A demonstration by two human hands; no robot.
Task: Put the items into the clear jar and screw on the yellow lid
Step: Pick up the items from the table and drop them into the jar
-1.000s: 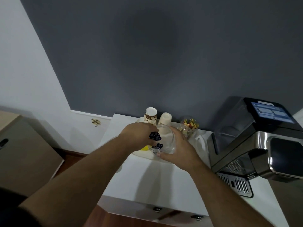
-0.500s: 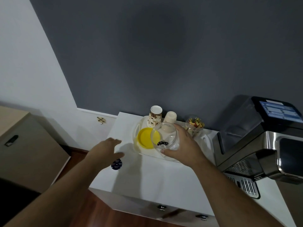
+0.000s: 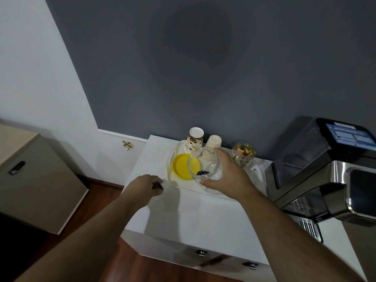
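The person's right hand is wrapped around the clear jar, holding it tilted with its open mouth turned toward the left and toward the camera. The fingers curl over the jar's far side and the thumb presses on its near lower side. The jar hangs just above the near part of a white tray with cut-out handles. Inside the jar, dark items lie against the lower wall near the mouth.

The yellow lid lies flat on the tray, open side up, just left of the jar and partly seen through the jar's clear wall.

The left hand is down at the left edge of the white cabinet top, near the tray's left front corner. Its fingers are closed together around a small dark item, of which only a bit shows between the fingertips. This hand is apart from the jar, lower and to the left of it.

At the tray's far side stand a patterned paper cup and a plain upturned cup. A small clear cup of coloured sachets sits toward the back right of the tray. A coffee machine occupies the right end of the cabinet top.
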